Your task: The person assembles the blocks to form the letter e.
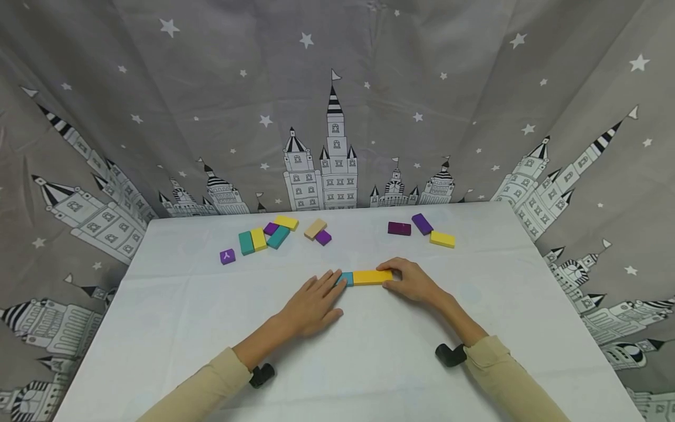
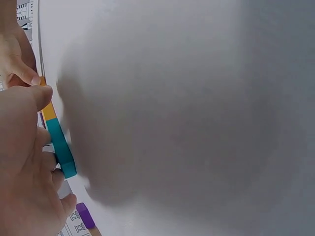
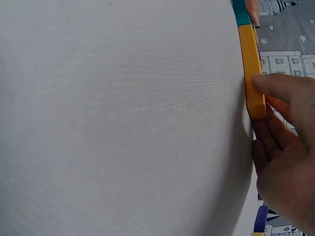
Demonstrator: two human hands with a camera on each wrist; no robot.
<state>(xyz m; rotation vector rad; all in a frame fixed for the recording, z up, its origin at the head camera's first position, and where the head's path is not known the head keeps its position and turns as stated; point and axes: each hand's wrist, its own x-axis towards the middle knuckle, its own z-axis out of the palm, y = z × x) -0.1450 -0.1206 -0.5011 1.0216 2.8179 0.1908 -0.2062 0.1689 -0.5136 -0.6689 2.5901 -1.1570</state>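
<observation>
Lying left-to-right, a yellow block [image 1: 370,278] is pinched by the right hand [image 1: 412,282]; the straight-fingered left hand [image 1: 312,303] touches the adjoining teal block [image 1: 347,279]. Loose blocks [image 1: 258,239] lie beyond.

This is a screened-off tabletop spot; whether it belongs to a home, a classroom or a studio cannot be told. Grey fabric [image 1: 211,58] printed with pale stars [image 1: 265,121] and black-and-white castles [image 1: 340,170] hangs behind a white-covered counter [image 1: 358,369] and along both its sides, its pattern like a nursery curtain's.
</observation>
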